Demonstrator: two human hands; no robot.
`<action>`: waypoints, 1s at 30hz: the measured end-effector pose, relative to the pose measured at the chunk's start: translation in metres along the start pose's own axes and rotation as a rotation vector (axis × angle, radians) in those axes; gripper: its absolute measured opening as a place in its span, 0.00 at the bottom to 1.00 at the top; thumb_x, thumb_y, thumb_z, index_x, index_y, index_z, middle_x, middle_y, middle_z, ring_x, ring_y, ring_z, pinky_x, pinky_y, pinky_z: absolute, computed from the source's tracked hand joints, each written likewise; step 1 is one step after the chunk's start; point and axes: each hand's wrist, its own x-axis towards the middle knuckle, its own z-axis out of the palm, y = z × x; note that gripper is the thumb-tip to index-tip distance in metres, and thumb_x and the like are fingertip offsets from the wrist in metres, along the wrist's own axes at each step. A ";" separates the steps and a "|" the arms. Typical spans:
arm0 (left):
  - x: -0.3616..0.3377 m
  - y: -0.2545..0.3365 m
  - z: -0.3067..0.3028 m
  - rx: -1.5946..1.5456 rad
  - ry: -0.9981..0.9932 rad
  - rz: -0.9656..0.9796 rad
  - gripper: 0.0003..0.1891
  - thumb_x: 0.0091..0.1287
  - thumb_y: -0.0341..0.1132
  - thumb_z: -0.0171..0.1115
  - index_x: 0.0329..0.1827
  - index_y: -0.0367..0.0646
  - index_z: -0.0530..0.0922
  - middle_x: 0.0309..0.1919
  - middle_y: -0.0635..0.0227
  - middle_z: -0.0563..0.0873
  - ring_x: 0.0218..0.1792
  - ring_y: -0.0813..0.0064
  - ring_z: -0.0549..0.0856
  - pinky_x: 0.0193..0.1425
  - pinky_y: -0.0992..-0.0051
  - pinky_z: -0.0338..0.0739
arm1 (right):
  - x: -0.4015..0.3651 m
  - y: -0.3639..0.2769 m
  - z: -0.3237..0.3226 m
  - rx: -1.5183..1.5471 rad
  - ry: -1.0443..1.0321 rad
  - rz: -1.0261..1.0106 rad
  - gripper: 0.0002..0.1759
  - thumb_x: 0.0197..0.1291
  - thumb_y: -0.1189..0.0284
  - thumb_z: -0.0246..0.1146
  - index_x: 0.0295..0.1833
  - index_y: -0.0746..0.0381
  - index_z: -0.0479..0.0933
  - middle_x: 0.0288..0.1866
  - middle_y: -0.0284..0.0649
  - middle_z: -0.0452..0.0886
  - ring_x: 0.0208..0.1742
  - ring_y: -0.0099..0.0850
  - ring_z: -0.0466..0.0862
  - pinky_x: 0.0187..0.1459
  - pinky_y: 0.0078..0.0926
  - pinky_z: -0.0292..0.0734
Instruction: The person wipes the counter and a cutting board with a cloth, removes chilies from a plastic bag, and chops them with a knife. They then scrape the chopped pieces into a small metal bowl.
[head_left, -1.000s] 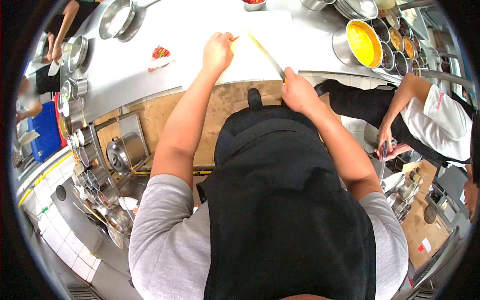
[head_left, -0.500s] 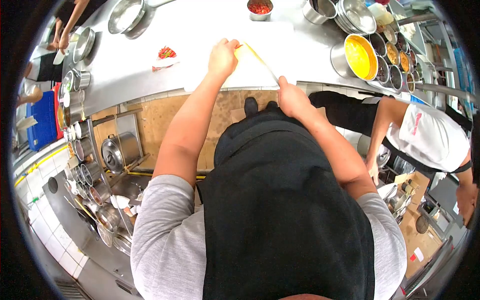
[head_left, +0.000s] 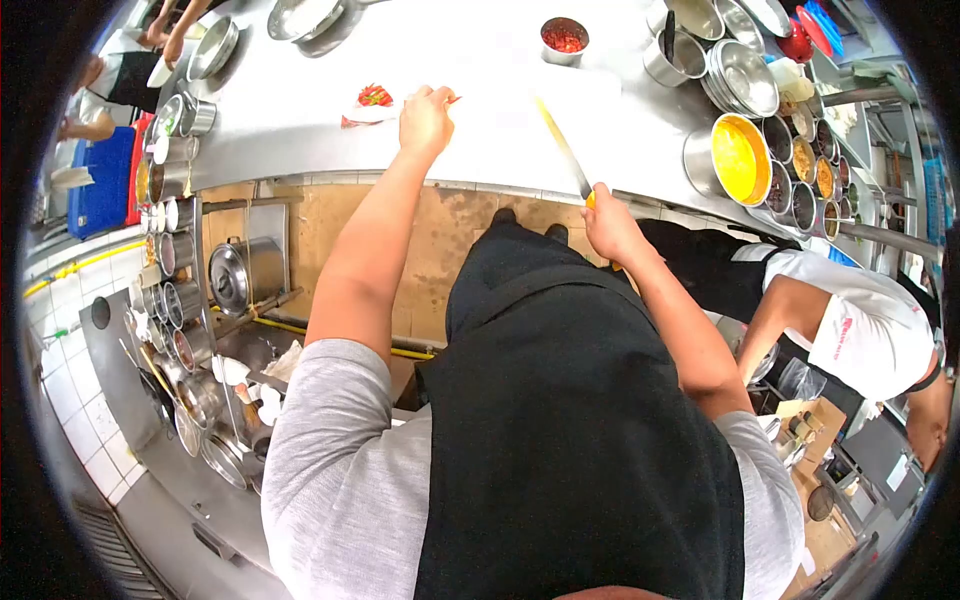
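My right hand (head_left: 612, 228) is closed round the yellow handle of a knife (head_left: 566, 150), whose blade points forward over the white cutting board (head_left: 500, 150). My left hand (head_left: 427, 124) is closed at the board's left side, with a small red tip, apparently a red chili (head_left: 455, 99), poking out of its fingers. Just left of that hand lies a small heap of red and green chilies (head_left: 375, 96) on a pale wrapper. Beyond the board stands a metal bowl of chopped red pieces (head_left: 566, 42). Glare washes out much of the board.
On the right stand a pot of yellow liquid (head_left: 735, 160), stacked metal bowls (head_left: 742, 78) and several seasoning tins (head_left: 803, 160). A person in a white shirt (head_left: 870, 310) bends close by my right. Another person's arm (head_left: 185, 30) shows at the far left, near a metal bowl (head_left: 213, 48).
My left hand has moved left, away from the knife and closer to the chili heap. The blade now stands apart from it. The view has shifted somewhat.
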 end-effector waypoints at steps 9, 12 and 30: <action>0.022 -0.011 -0.001 -0.109 -0.133 0.077 0.10 0.75 0.26 0.64 0.49 0.49 0.91 0.44 0.53 0.89 0.51 0.44 0.89 0.55 0.47 0.85 | 0.029 -0.091 0.000 -0.042 0.067 -0.057 0.16 0.80 0.70 0.63 0.60 0.71 0.71 0.46 0.71 0.89 0.55 0.69 0.90 0.59 0.66 0.83; 0.018 -0.013 0.003 -0.165 -0.103 0.107 0.09 0.75 0.26 0.62 0.48 0.46 0.90 0.45 0.52 0.88 0.50 0.45 0.89 0.54 0.47 0.84 | 0.029 -0.104 0.013 -0.111 0.048 -0.034 0.15 0.81 0.70 0.61 0.61 0.70 0.71 0.45 0.69 0.90 0.55 0.68 0.90 0.58 0.65 0.83; 0.003 -0.032 0.017 -0.163 0.088 0.232 0.11 0.74 0.22 0.60 0.53 0.44 0.85 0.50 0.57 0.87 0.54 0.44 0.83 0.61 0.46 0.80 | 0.019 -0.106 0.043 -0.213 0.001 -0.006 0.24 0.76 0.79 0.51 0.75 0.72 0.68 0.53 0.70 0.90 0.60 0.67 0.90 0.62 0.65 0.82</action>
